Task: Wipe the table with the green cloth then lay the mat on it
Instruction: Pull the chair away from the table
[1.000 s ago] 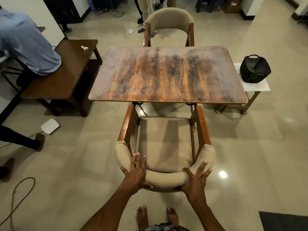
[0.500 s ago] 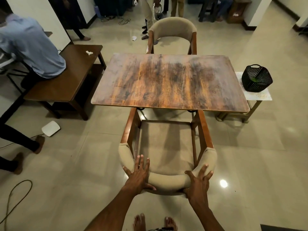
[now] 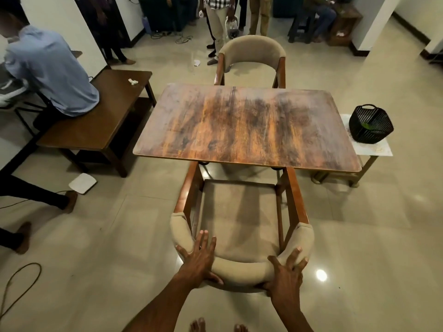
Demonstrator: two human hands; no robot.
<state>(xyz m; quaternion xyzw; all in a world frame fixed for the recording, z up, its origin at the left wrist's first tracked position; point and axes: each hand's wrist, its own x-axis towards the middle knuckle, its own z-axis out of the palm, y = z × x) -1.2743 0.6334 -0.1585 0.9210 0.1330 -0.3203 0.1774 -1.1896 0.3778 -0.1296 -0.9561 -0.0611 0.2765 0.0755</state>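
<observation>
The wooden table stands ahead of me with its worn top bare. A beige padded chair is drawn partly out from its near edge. My left hand holds the left of the chair's backrest, fingers straight over the top and thumb behind. On the right of the backrest, my right hand grips with its fingers draped over the padding. A black basket on a small white side table shows something green inside. No mat is in view.
A second beige chair faces me across the table. A brown bench with a seated person is on the left. Several people stand at the back. A white pad and a cable lie on the floor left.
The view has tilted up, showing more of the room's far end. Both hands stay on the chair's backrest. A dark shape at the lower right floor has left the view.
</observation>
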